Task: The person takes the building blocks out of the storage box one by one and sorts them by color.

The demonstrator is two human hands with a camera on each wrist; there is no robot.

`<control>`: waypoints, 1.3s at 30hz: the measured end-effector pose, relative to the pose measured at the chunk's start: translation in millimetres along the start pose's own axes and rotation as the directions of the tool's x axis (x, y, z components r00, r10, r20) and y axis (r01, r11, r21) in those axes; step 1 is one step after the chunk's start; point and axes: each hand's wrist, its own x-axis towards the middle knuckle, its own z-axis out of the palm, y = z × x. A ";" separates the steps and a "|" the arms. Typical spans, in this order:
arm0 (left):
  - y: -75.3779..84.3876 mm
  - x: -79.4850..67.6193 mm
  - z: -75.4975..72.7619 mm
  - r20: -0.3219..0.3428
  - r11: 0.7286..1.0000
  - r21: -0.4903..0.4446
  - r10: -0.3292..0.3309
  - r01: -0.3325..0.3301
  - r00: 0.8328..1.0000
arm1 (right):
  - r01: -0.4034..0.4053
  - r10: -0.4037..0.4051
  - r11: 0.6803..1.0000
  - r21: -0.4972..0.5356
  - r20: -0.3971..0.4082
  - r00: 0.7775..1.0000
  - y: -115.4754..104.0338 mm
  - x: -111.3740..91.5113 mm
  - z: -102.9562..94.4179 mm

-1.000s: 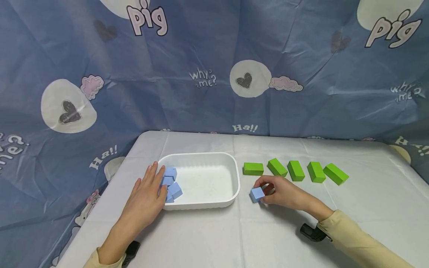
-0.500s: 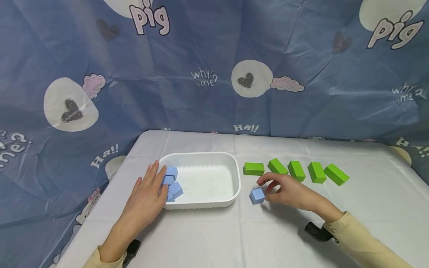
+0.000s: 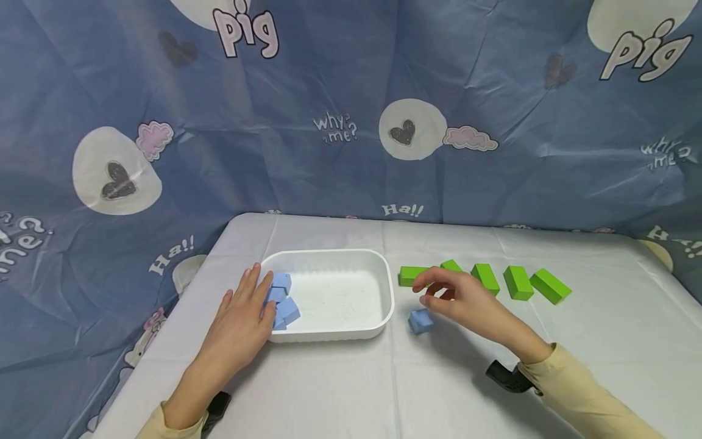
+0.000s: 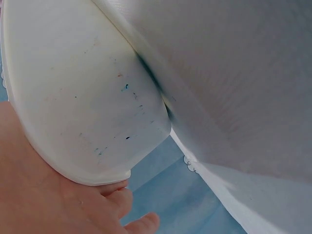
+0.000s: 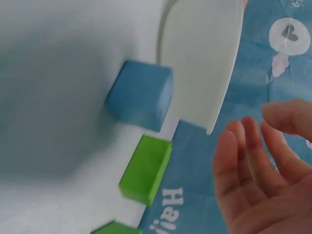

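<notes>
My left hand lies with extended fingers along the left end of a white plastic tray. In the left wrist view, its fingers show at the tray's rim. Several light blue blocks sit in the tray's left end, partly covered by that hand. A single blue cube stands on the white cloth, right of the tray. Just above and beyond this cube hovers my right hand, its fingers loosely bent and holding nothing. The right wrist view shows a gap between the cube and the hand.
Several green rectangular blocks form a loose row behind and right of the right hand, which overlaps two of them in the head view. A blue printed cloth hangs behind the white-covered table.
My right hand has let go of the blue cube, drawn back a little, then risen and moved forward over it. The cube stays on the table. My left hand keeps its place.
</notes>
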 end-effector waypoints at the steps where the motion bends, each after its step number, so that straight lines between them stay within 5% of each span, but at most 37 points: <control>1: 0.1 0.0 -0.1 0.000 1.000 0.000 0.000 0.000 1.000 | 0.006 -0.006 1.000 0.006 -0.008 1.000 -2.3 1.3 1.4; 22: 0.4 -1.0 1.6 -0.014 1.000 -0.002 0.013 -0.013 1.000 | 0.119 -0.136 0.972 0.203 0.073 0.988 -36.9 33.4 49.0; 39: 0.3 -0.6 0.4 -0.012 1.000 0.003 0.010 -0.009 1.000 | 0.119 -0.154 0.979 0.163 0.224 0.962 -54.7 64.4 100.6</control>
